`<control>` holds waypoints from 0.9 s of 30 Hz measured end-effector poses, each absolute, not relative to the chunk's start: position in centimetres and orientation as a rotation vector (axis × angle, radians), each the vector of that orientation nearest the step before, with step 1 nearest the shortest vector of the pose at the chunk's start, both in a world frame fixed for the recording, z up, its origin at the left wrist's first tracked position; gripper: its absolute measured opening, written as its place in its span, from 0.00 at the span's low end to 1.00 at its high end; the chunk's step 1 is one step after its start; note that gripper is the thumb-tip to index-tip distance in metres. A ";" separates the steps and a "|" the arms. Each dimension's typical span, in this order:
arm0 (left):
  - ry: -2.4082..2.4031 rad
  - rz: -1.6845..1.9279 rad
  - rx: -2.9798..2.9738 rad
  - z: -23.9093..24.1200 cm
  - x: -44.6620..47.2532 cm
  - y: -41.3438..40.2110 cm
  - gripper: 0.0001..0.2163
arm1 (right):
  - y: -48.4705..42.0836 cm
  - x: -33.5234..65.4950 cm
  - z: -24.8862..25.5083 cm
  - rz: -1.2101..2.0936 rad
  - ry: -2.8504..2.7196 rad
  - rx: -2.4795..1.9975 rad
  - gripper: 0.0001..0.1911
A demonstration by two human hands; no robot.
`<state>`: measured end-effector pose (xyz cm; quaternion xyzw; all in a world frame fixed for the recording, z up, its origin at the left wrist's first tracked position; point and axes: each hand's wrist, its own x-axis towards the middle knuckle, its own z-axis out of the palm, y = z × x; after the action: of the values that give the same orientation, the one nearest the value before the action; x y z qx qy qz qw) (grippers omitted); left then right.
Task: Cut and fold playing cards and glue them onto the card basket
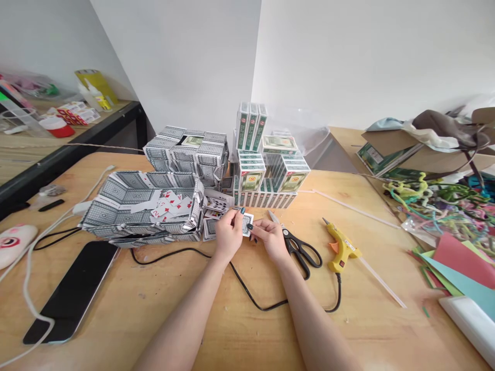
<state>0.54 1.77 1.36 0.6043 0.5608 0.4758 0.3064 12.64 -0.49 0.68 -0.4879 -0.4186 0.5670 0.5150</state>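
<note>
Between both hands is a playing card (pixel 246 222) with a grey patterned back. My left hand (pixel 229 233) pinches its left side, and my right hand (pixel 268 236) pinches its lower right edge. Whether it is one card or more I cannot tell. Left of my left hand lie loose playing cards (pixel 217 201), some face up. Beside them stands an open box built of folded cards (pixel 147 180), with red-suited cards (pixel 170 205) inside. Another structure made of cards (pixel 185 149) is behind it. Black-handled scissors (pixel 299 250) lie just right of my right hand.
Stacked card packs (pixel 251 175) rise behind my hands. A yellow glue gun (pixel 342 247) lies right, its black cable (pixel 263 309) crossing the table. A phone (pixel 73 288) and white cable (pixel 27 288) are left. Pipe cleaners (pixel 441 206), coloured paper (pixel 464 263) and a cardboard box (pixel 417 149) fill the right.
</note>
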 end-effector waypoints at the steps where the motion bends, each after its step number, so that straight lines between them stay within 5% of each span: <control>1: 1.490 1.258 1.611 1.4 0.5 1.8 0.11 | -0.5 12.6 0.7 1.366 -1.009 -1.172 0.11; 27: 1.176 1.166 1.190 0.5 0.7 1.9 0.11 | 0.3 13.3 -0.2 1.239 -0.798 -1.096 0.09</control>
<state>0.74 1.90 0.51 0.4974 0.4911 0.4869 0.5238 13.32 0.27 -0.24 -0.4741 -0.3453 0.5359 0.6073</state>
